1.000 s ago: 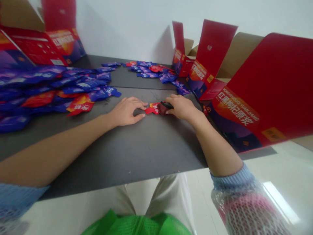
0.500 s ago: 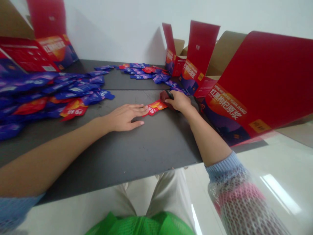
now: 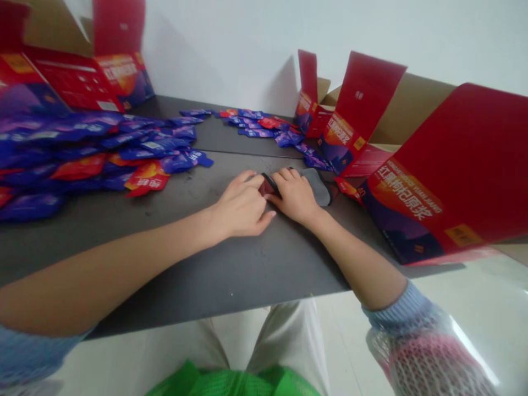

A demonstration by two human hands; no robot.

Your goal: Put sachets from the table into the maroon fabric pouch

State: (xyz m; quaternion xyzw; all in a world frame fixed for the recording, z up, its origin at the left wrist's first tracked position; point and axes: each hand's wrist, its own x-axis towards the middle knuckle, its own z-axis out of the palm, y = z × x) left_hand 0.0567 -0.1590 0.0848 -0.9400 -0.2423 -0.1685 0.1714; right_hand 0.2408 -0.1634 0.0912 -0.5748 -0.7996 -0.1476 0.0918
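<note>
My right hand (image 3: pixel 297 193) is closed, palm down, round a dark reddish-brown block with a black edge (image 3: pixel 270 186), close to the tabletop; its underside is hidden. My left hand (image 3: pixel 244 204) lies against its left side, fingertips touching it and thumb held apart. Just right of my right hand is a flat grey pad with a black rim (image 3: pixel 318 186), partly covered by the hand. Beyond it a red sachet (image 3: pixel 347 187) lies against the large red box. No sachet can be seen under my hands.
A heap of purple and red sachets (image 3: pixel 103 148) covers the left of the dark table (image 3: pixel 177 264). More sachets (image 3: pixel 259 125) lie at the back. Red cartons with raised flaps stand on the right (image 3: pixel 412 203) and back left (image 3: pixel 124 80). The table's front edge is near my legs.
My hands have come together at the brown-and-black block. The red sachet that lay between them is no longer visible there. The view has shifted left, and the grey pad now shows more fully.
</note>
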